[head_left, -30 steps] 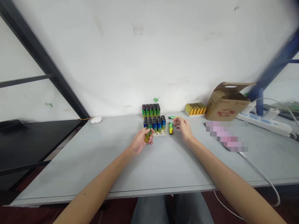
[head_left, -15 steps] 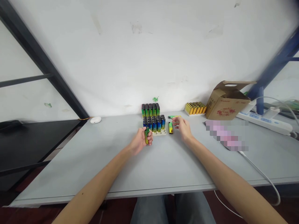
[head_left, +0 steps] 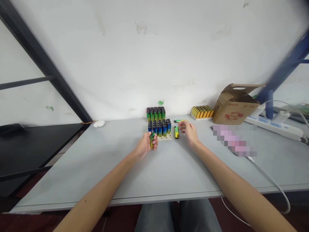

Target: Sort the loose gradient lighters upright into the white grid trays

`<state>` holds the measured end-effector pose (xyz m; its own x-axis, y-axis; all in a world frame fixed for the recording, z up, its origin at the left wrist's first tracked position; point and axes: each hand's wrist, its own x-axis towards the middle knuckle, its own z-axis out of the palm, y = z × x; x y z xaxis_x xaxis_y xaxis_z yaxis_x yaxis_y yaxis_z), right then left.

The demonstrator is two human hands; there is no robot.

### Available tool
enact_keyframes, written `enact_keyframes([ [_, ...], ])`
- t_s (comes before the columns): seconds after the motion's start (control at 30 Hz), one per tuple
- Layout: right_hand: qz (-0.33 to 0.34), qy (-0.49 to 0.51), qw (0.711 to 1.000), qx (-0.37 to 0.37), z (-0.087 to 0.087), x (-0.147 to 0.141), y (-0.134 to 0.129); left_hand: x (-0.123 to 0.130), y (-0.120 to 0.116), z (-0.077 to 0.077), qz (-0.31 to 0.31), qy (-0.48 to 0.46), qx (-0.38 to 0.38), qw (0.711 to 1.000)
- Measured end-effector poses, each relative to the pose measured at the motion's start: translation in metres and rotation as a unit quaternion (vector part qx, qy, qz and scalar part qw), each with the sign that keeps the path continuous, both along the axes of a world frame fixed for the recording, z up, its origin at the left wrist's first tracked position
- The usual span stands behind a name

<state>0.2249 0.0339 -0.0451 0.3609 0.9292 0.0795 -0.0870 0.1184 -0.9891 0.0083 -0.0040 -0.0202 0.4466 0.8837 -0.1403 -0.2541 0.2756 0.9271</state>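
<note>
My left hand (head_left: 145, 144) is wrapped round a green-and-yellow lighter (head_left: 151, 140), held tilted just in front of a white holder (head_left: 166, 138). Blue lighters (head_left: 159, 130) with dark tops stand upright in this holder, and some front holes show. Behind it, green lighters (head_left: 156, 114) stand in rows. To the right, my right hand (head_left: 188, 132) has its fingers curved and apart, with nothing in them. Close to its fingertips a green-and-yellow lighter (head_left: 177, 132) lies on the table. Another lighter (head_left: 180, 121) lies crosswise farther back.
Yellow cylindrical pieces (head_left: 203, 112) fill a white tray by the wall. Beside it stands an open cardboard box (head_left: 234, 109). A blurred-out flat device (head_left: 233, 140) with a white cable, a power strip (head_left: 275, 126) and a small white case (head_left: 98, 124) are on the grey table (head_left: 96, 174).
The lighter in my left hand has turned slightly. Otherwise both hands are almost where they were, and the lighters on the table have stayed put.
</note>
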Motion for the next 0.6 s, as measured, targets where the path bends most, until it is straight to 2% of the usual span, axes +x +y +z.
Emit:
enact_keyframes([
  [0.6, 0.003, -0.059, 0.998, 0.033, -0.0047, 0.0, 0.0007, -0.0033, 0.0032, -0.0064, -0.049, 0.017, 0.018, 0.999],
])
